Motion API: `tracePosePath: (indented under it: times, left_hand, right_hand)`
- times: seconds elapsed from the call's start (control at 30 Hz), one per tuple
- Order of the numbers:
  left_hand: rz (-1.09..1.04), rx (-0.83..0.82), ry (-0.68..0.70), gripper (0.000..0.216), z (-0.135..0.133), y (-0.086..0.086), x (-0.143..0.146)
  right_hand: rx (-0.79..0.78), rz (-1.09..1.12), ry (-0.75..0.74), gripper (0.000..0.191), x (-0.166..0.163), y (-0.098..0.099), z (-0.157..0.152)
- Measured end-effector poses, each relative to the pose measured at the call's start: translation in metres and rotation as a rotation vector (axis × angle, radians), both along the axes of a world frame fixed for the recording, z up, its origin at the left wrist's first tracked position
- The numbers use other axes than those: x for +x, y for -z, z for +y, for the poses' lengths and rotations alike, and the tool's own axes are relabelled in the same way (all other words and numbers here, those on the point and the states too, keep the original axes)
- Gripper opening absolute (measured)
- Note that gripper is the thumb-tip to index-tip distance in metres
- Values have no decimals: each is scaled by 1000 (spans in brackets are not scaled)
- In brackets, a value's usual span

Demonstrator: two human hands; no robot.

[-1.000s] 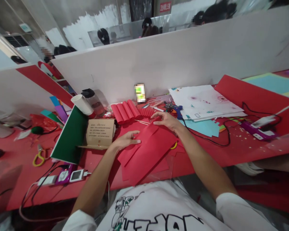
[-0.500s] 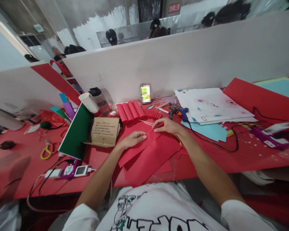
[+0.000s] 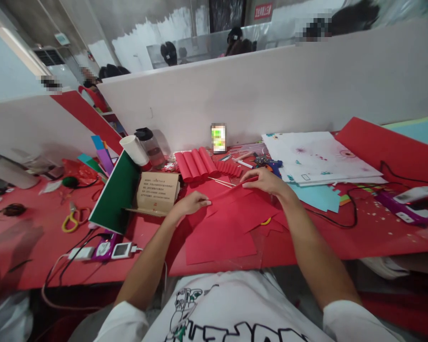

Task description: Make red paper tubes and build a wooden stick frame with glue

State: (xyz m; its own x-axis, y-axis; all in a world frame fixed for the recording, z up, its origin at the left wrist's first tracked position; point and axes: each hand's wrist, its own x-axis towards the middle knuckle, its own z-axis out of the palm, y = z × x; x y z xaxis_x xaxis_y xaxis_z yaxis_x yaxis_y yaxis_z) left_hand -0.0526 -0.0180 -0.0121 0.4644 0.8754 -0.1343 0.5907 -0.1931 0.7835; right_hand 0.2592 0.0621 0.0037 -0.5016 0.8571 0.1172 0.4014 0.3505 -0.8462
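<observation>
A sheet of red paper [image 3: 231, 202] stretches between my hands, over other red sheets on the table. My left hand [image 3: 193, 203] pinches its left side with thumb and fingers together. At the far right corner, my right hand [image 3: 264, 180] grips the same sheet between thumb and fingertips. Thin white sticks [image 3: 221, 182] lie just beyond the sheet. Behind them are several rolled red paper tubes [image 3: 196, 164] and a row of small folded red pieces [image 3: 228, 168]. A yellow handle [image 3: 266, 222] shows partly from under the paper.
To the left stand a cardboard box [image 3: 156, 192], a green board [image 3: 110, 199], a bottle [image 3: 150, 148] and yellow-handled scissors [image 3: 70, 222]. A phone [image 3: 218, 138] leans on the partition. Right of my hands are a glue gun [image 3: 274, 166], white printed sheets [image 3: 317, 156] and a black cable [image 3: 355, 209].
My hands have moved apart, the right one going right and slightly away from me. The red sheet has lifted off and swung away, showing the flat sheet beneath.
</observation>
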Motion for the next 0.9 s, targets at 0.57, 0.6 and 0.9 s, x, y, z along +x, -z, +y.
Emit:
tracePosePath:
  times: [0.57, 0.6, 0.9]
  left_hand:
    - [575, 387, -101, 71, -15, -15, -1]
    - [562, 426, -38, 78, -17, -13, 4]
    - [797, 434, -36, 47, -15, -12, 16]
  right_hand:
    - [4, -88, 48, 22, -6, -2, -3]
    - [-6, -77, 45, 22, -11, 1, -3]
    - [214, -215, 22, 20, -21, 2, -11]
